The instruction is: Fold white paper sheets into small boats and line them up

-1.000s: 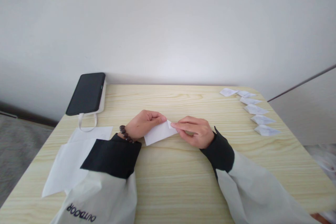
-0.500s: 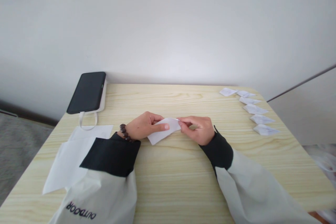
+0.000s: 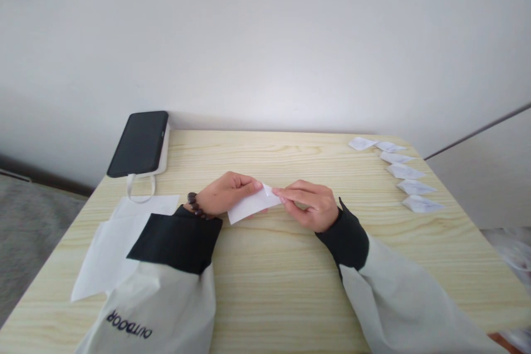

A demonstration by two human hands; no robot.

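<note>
A small white folded paper (image 3: 249, 207) sits low over the middle of the light wooden table (image 3: 274, 282). My left hand (image 3: 224, 193), with a dark bead bracelet at the wrist, is closed and pinches the paper's upper edge between thumb and fingers. My right hand (image 3: 309, 204) is also closed, and its fingertips pinch the paper's right corner, where a small flap is turned up. Both hands meet at that corner.
A dark phone (image 3: 140, 142) lies on a white power bank at the back left. White paper sheets (image 3: 112, 246) lie at the left under my sleeve. Several folded paper pieces (image 3: 404, 172) line the table's right edge. A wall stands behind.
The paper, lifted and bowed between my hands half a second ago, is lower and flatter now, with my right fingertips back on its turned-up corner. The hands stayed mid-table.
</note>
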